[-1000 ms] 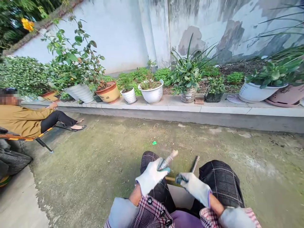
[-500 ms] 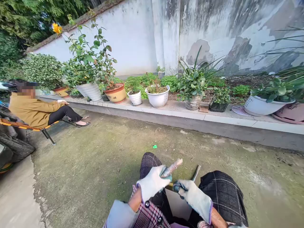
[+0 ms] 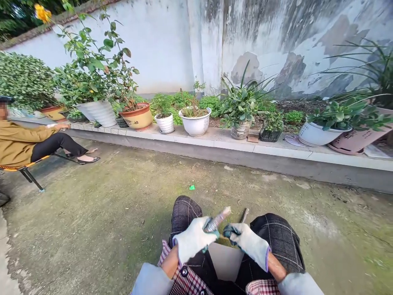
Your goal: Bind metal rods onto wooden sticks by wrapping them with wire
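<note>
I sit with my knees in dark checked trousers apart. My left hand (image 3: pixel 193 242), in a white glove, is closed round a short grey stick-like tool (image 3: pixel 217 219) that points up and right. My right hand (image 3: pixel 248 242), also gloved, is closed close beside it, its fingertips by the tool's lower end and by a thin yellowish stick (image 3: pixel 223 237) between the hands. What the right hand holds is hidden. A second thin rod (image 3: pixel 244 215) lies on the ground just beyond the hands.
A raised ledge (image 3: pixel 239 146) along the stained wall carries several potted plants, among them a white pot (image 3: pixel 195 122) and an orange pot (image 3: pixel 137 117). A person in a mustard top (image 3: pixel 21 141) sits on a low chair at the left. Mossy concrete ground (image 3: pixel 116 213) spreads between.
The view has swung a little to the right and the seated person has slid toward the left edge. My hands stay together over my knees, the tool tilted slightly lower.
</note>
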{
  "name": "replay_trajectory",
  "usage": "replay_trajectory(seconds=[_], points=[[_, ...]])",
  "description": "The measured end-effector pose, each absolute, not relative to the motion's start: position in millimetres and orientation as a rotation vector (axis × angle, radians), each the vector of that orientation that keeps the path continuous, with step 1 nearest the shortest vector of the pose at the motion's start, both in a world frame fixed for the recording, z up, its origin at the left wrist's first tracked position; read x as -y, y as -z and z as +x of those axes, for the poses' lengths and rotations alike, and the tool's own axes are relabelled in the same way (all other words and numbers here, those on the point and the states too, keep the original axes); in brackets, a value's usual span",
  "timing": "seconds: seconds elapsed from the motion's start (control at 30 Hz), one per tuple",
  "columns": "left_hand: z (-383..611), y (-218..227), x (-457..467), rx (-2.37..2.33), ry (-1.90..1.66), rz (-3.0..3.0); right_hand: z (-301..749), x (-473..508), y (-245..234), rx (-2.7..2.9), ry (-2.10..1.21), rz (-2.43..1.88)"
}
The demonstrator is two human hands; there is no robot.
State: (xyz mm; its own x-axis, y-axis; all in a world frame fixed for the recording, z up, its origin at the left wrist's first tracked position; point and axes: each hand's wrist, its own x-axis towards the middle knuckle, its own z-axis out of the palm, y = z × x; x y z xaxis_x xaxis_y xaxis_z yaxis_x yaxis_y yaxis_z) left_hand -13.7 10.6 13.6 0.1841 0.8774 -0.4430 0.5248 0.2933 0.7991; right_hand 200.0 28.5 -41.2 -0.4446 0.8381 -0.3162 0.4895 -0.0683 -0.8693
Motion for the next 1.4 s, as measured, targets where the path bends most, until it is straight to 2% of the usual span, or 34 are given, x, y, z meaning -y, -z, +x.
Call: replay_trajectory(seconds=[0.07, 0.17, 0.3, 0.4, 0.57, 0.7, 0.8, 1.0, 1.07, 1.17, 1.23, 1.3, 1.4], points=[[-22, -16, -25, -1.613, -0.347, 1.536, 193, -18, 32, 1.987, -1.516, -1.396], [-16, -20, -39, -1.710, 0.021, 1.883, 198, -13, 5, 2.114, -1.382, -1.329], [15, -23, -39, -1.428, 0.286, 2.101, 226, -34, -10, 2.003, -1.235, -1.406], [22, -24, -34, -1.227, 0.176, 2.094, 241, -50, 9, 1.814, -1.304, -1.455], [-3, -16, -43, -1.429, -0.402, 1.654, 221, -35, 26, 1.846, -1.355, -1.423], [-1, -12, -43, -1.544, -0.209, 1.729, 208, -14, -7, 2.173, -1.222, -1.282], [14, -18, -30, -1.419, -0.141, 1.733, 220, -20, -23, 2.205, -1.152, -1.331], [9, -35, -23, -1.255, -0.318, 1.607, 235, -46, 9, 1.835, -1.372, -1.430], [0, -36, -30, -1.272, -0.410, 1.524, 225, -37, 11, 1.898, -1.319, -1.413], [-8, -30, -39, -1.376, -0.574, 1.465, 208, -16, -11, 2.208, -1.150, -1.277], [-7, -23, -40, -1.487, -0.489, 1.609, 206, -9, -30, 2.325, -1.100, -1.189], [-1, -16, -38, -1.506, -0.242, 1.802, 214, -13, -40, 2.297, -1.061, -1.222], [10, -16, -30, -1.377, -0.063, 1.877, 233, -32, -28, 2.089, -1.071, -1.376]])
